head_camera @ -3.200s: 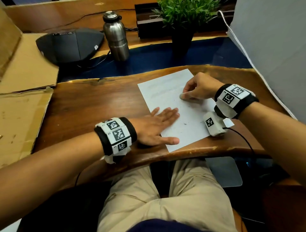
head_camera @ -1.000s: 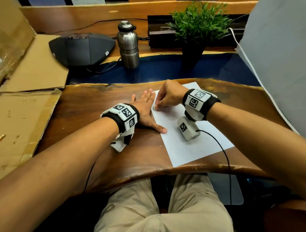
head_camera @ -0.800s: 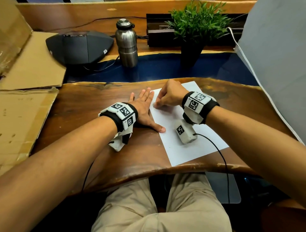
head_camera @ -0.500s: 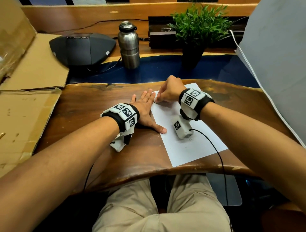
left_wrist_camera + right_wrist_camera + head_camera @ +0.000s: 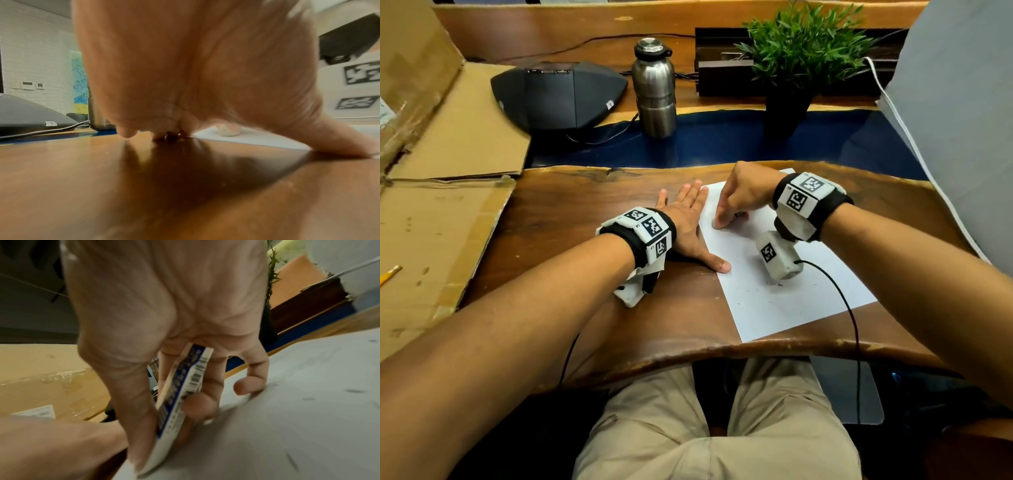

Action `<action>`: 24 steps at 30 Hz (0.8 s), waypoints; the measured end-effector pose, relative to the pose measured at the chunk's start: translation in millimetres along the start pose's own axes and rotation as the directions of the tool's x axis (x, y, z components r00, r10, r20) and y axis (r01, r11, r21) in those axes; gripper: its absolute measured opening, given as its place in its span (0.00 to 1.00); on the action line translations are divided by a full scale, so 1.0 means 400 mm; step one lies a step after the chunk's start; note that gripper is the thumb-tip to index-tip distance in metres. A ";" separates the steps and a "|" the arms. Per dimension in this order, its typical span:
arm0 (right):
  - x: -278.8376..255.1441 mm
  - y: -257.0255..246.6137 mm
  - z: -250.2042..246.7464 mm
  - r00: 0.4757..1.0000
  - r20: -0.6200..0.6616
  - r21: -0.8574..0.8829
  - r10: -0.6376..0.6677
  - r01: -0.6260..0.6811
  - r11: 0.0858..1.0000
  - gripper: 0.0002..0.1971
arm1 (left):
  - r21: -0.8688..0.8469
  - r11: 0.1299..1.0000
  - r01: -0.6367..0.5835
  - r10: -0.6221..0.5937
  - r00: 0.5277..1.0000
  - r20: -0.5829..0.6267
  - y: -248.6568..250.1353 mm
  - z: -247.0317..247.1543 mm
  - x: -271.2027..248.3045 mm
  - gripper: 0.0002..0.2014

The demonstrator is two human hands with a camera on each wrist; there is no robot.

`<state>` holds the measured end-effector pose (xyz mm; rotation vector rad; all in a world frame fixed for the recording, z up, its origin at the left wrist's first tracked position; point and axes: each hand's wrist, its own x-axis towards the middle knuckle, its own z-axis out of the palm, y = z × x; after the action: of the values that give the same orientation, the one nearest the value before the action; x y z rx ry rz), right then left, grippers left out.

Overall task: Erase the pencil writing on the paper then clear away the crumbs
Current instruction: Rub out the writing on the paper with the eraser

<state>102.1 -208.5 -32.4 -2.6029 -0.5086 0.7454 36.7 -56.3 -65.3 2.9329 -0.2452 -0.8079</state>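
A white sheet of paper lies on the wooden desk, angled to the right. My right hand pinches a white eraser in a blue-and-white sleeve and presses its tip onto the paper's left edge. In the left wrist view the eraser shows as a white lump on the paper. My left hand lies flat, fingers straight, on the desk and the paper's left edge, its thumb on the sheet. Dark eraser crumbs dot the near half of the paper.
Behind the desk stand a steel bottle, a dark speaker unit and a potted plant. Flattened cardboard with a pencil lies at the left. A grey panel rises at the right.
Since three seconds ago my right hand moved the eraser from the paper's right part to its left edge; it now sits a little nearer me. My left hand slid left off the paper's middle.
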 end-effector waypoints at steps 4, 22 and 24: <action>0.023 -0.008 -0.016 0.982 -0.180 0.091 0.051 -0.035 0.995 0.14 | 0.012 1.000 0.007 -0.007 1.000 0.000 0.006 -0.001 0.000 0.79; 0.017 -0.003 -0.041 0.997 -0.076 0.023 0.023 -0.022 1.000 0.10 | 0.035 0.999 -0.003 0.004 1.000 -0.006 0.003 -0.004 0.004 0.79; 0.018 0.001 -0.035 0.995 -0.101 0.032 0.023 -0.020 0.999 0.10 | 0.042 0.999 0.006 -0.006 1.000 -0.004 0.005 -0.006 0.002 0.78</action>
<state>115.8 -209.2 -24.5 -2.6053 -0.4363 0.6188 38.2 -58.1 -63.4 2.9751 -0.2565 -0.8073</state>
